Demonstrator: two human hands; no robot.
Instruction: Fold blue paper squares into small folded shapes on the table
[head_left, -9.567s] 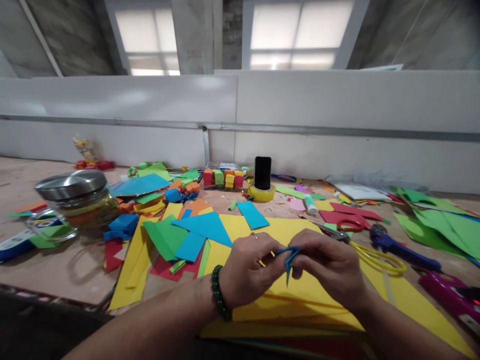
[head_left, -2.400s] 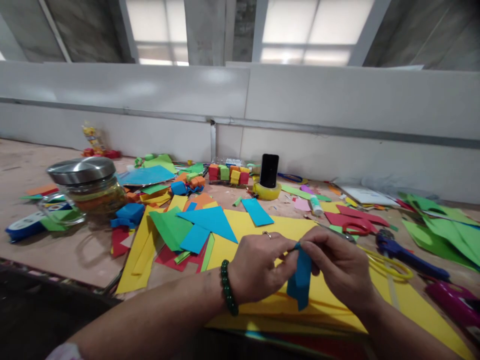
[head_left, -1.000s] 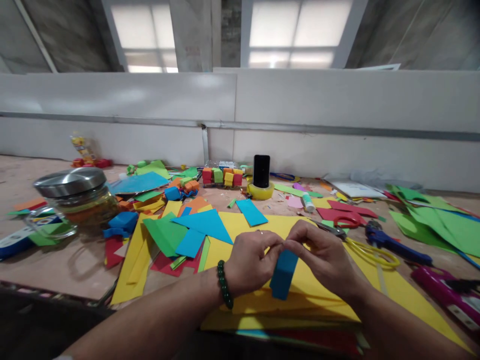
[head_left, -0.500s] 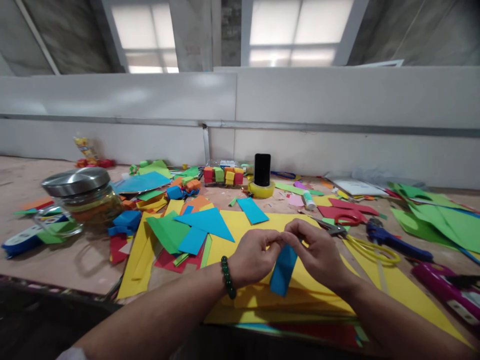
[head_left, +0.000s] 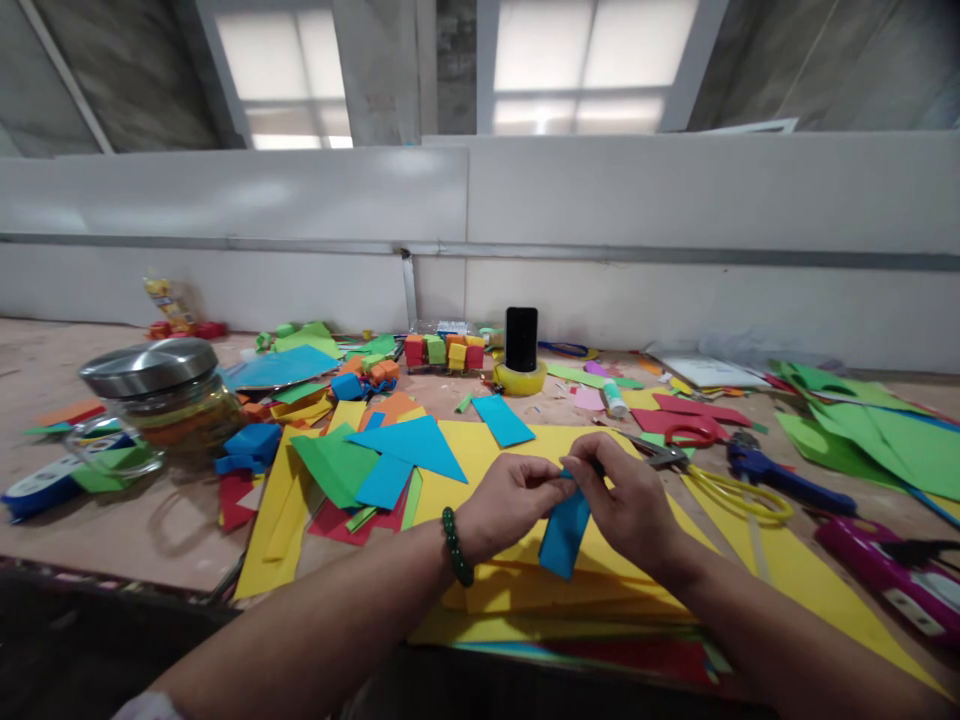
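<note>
A narrow blue paper strip (head_left: 564,535) hangs from the fingertips of both hands, over yellow sheets (head_left: 480,440). My left hand (head_left: 511,505), with a dark green bead bracelet at the wrist, pinches the strip's top end from the left. On the other side my right hand (head_left: 622,495) has its thumb and fingers closed on the same end. The fingertips nearly meet and hide the top of the strip. Just beyond the hands lies another blue piece (head_left: 503,420), flat on the yellow paper.
Left of the hands are blue and green paper pieces (head_left: 337,465) and a lidded glass jar (head_left: 176,400). A phone (head_left: 521,340) stands in a yellow tape roll (head_left: 520,377). To the right lie yellow-handled scissors (head_left: 739,495), blue-handled pliers (head_left: 787,478) and a magenta tool (head_left: 889,575).
The fingers have shifted slightly at the strip's top end, and its lower end has risen a little and turned. The view has moved slightly.
</note>
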